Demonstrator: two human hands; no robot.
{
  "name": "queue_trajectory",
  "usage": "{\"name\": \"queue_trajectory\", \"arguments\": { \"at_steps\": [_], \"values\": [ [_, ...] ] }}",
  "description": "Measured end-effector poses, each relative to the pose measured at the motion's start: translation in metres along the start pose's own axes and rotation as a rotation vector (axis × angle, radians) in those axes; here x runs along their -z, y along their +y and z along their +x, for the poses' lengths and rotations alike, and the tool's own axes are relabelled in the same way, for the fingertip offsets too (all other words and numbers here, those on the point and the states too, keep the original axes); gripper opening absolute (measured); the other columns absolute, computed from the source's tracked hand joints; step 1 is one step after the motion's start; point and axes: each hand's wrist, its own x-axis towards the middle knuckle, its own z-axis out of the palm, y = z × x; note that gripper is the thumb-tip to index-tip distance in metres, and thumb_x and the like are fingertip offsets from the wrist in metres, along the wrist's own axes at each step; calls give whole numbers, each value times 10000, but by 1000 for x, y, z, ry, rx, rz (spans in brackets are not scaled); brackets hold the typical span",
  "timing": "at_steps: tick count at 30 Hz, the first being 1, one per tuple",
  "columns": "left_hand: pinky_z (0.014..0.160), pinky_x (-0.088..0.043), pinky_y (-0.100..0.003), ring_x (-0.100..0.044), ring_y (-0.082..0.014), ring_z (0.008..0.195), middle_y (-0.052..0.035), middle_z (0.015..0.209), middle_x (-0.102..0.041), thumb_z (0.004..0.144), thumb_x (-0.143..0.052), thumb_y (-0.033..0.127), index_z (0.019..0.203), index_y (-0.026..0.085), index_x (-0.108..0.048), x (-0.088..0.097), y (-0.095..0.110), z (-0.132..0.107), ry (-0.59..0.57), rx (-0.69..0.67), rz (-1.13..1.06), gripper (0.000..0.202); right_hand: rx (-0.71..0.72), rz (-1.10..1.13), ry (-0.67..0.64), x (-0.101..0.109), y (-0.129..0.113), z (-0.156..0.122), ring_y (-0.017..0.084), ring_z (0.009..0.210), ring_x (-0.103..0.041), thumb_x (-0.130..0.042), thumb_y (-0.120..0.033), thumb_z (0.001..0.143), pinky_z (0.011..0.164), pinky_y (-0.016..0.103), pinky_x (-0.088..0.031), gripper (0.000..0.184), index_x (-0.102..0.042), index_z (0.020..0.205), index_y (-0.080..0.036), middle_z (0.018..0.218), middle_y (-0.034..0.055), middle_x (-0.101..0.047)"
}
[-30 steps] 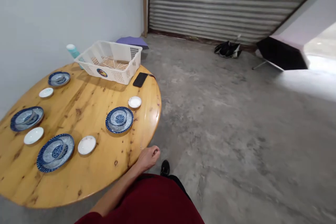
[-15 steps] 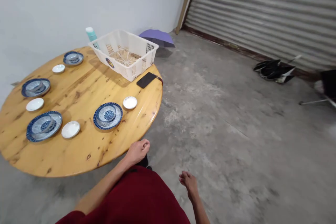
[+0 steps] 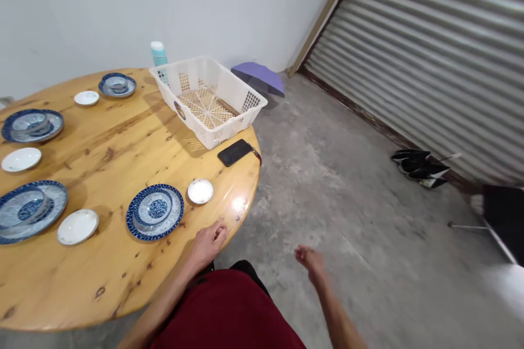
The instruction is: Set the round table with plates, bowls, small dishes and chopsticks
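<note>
My left hand [image 3: 208, 242] is over the near edge of the round wooden table [image 3: 135, 262], fingers curled, with nothing seen in it. Closest to it is a blue-patterned plate [image 3: 175, 222] with a matching bowl [image 3: 158, 207] on top, and a small white dish [image 3: 200, 191] lies just beyond. My right hand [image 3: 310, 263] hangs over the concrete floor, away from the table, its fingers curled and no object showing. Further left stand more plates with bowls, among them a plate [image 3: 57, 199] beside a white dish [image 3: 77, 227].
A white plastic basket [image 3: 208, 133] holding thin brown sticks [image 3: 227, 107] sits at the table's far right. By it are a black phone [image 3: 234, 152] and a teal bottle [image 3: 159, 54]. Purple umbrella [image 3: 262, 79], dark folded umbrellas [image 3: 421, 166] and a metal shutter [image 3: 429, 54] lie beyond.
My view has come nearer the table, so the plates and basket look larger. My left hand has shifted over the table edge. My right hand has swung slightly forward, its fingers more curled.
</note>
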Motion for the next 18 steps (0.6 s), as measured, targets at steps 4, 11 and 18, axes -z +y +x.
{"name": "queue_trajectory", "arguments": {
  "at_steps": [4, 11, 18],
  "values": [
    [755, -537, -290, -732, -189, 758, -39, 855, -759, 928, -412, 429, 1015, 208, -660, 11, -1, 7, 65, 44, -242, 343, 267, -30, -48, -23, -121, 38, 153, 617, -638, -678, -394, 663, 620, 245, -545, 194, -620, 688, -211, 632, 22, -658],
    [750, -574, -322, -744, -206, 753, -47, 830, -769, 888, -479, 490, 1001, 217, -646, 26, 3, 24, 253, 94, -348, 340, 838, -249, -232, -128, -336, 22, 176, 740, -695, -523, -330, 820, 732, 306, -576, 366, -702, 1080, -145, 914, 99, -754],
    [695, -583, -314, -756, -211, 760, -62, 847, -772, 876, -516, 555, 1039, 195, -675, 36, 37, 64, 366, 178, -371, 426, 1351, -855, -319, -265, -471, 19, 261, 1062, -703, -455, -210, 909, 957, 345, -530, 436, -699, 1250, -90, 1110, 149, -769]
  ]
}}
